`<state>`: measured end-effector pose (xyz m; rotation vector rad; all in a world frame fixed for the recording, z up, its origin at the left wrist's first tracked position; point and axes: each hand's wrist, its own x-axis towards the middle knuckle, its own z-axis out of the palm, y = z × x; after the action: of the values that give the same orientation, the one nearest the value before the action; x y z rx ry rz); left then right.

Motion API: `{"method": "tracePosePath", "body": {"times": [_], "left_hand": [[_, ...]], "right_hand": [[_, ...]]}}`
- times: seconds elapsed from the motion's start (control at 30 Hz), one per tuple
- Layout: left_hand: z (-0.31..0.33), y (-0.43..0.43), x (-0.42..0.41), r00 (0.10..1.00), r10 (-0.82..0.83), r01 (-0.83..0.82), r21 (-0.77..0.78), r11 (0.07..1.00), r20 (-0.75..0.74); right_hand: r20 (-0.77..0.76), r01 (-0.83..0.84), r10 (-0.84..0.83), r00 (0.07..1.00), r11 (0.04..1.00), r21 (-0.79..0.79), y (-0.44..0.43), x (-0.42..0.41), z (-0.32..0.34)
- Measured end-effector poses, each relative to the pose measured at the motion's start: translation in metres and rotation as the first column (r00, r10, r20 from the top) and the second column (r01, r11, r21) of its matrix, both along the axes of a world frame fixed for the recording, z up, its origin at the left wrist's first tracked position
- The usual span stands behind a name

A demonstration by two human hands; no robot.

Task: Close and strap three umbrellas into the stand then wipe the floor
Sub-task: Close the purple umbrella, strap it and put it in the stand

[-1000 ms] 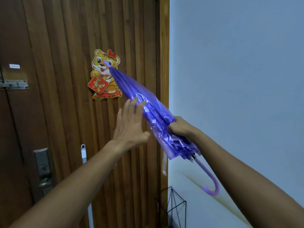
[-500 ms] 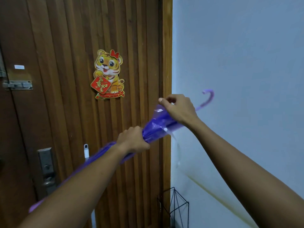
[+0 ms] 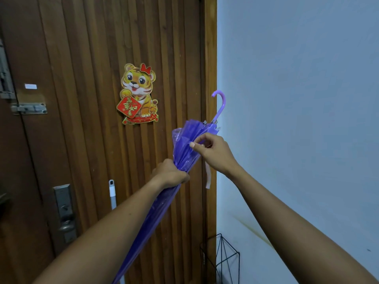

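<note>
1. The person is working on the close-and-strap step for one purple umbrella (image 3: 183,147). Its canopy is gathered but not yet bound, and the loose folds are flaring out near the hooked handle (image 3: 220,103).
2. The umbrella is being held in the air in front of the wooden door (image 3: 82,140). It is tilting with the handle up and to the right, and its tip is running down past the left forearm and out of view.
3. The left hand (image 3: 170,174) is clenching around the narrow middle of the canopy, bunching the fabric tight.
4. The right hand (image 3: 215,153) is pinching a fold of canopy just below the flared edge, its fingertips (image 3: 192,144) pressing together on the plastic and the other fingers curling in.
5. The pale strap (image 3: 208,177) is hanging free under the right hand, touching neither hand as far as can be told.
6. The next move is probably calling for the folds to be smoothed around the shaft. The right hand would then need to catch the strap, wrap it round and fasten it.
7. The wire stand (image 3: 227,261) is waiting low in the corner, well apart from the umbrella. No umbrellas are showing in its visible part, and the floor wiping is not yet begun.
</note>
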<state>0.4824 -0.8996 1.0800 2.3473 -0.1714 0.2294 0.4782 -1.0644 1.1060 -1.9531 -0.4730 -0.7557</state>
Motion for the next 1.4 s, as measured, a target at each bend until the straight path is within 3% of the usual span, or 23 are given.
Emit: {"method": "tracePosePath", "body": {"times": [0.17, 0.27, 0.37, 0.47, 0.53, 0.73, 0.9, 1.07, 1.13, 1.27, 1.4], "left_hand": [[-0.004, 0.002, 0.0, 1.0, 0.012, -0.012, -0.044, 0.999, 0.008], [0.001, 0.007, -0.002, 0.998, -0.006, -0.003, -0.139, 0.99, -0.062], [0.008, 0.022, -0.001, 0.994, 0.028, -0.058, -0.298, 0.953, -0.105], [0.013, 0.036, -0.001, 0.992, 0.021, -0.064, -0.369, 0.927, -0.121], [0.014, 0.038, -0.003, 0.99, -0.028, -0.026, -0.368, 0.929, -0.141], [0.007, 0.032, -0.004, 0.962, -0.203, 0.084, -0.51, 0.856, -0.183], [0.007, 0.022, -0.014, 0.826, -0.512, 0.234, -0.683, 0.692, -0.235], [0.011, 0.008, -0.03, 0.683, -0.703, 0.259, -0.835, 0.486, -0.197], [0.011, 0.003, -0.033, 0.632, -0.755, 0.279, -0.858, 0.431, -0.174], [0.013, -0.006, -0.04, 0.537, -0.832, 0.333, -0.871, 0.36, -0.138], [0.015, -0.013, -0.043, 0.504, -0.856, 0.371, -0.865, 0.337, -0.117]], "right_hand": [[-0.054, 0.005, -0.006, 0.999, 1.0, -0.017, 0.002, 0.0, 0.0], [-0.148, -0.11, 0.108, 0.983, 0.994, -0.001, -0.003, -0.007, 0.005], [-0.278, -0.294, 0.321, 0.905, 0.946, 0.135, -0.016, -0.018, 0.008], [-0.406, -0.368, 0.447, 0.797, 0.893, 0.26, -0.025, -0.027, 0.001], [-0.468, -0.356, 0.456, 0.756, 0.888, 0.29, -0.026, -0.029, -0.004], [-0.517, -0.306, 0.395, 0.759, 0.918, 0.252, -0.027, -0.029, -0.003], [-0.469, -0.232, 0.28, 0.838, 0.96, 0.159, -0.019, -0.024, -0.007], [-0.425, -0.362, 0.539, 0.727, 0.827, 0.43, -0.022, -0.02, -0.01], [-0.394, -0.404, 0.596, 0.699, 0.784, 0.471, -0.022, -0.02, -0.009], [-0.364, -0.423, 0.598, 0.714, 0.783, 0.456, -0.023, -0.017, -0.005], [-0.385, -0.463, 0.652, 0.653, 0.747, 0.477, -0.027, -0.02, -0.002]]}}
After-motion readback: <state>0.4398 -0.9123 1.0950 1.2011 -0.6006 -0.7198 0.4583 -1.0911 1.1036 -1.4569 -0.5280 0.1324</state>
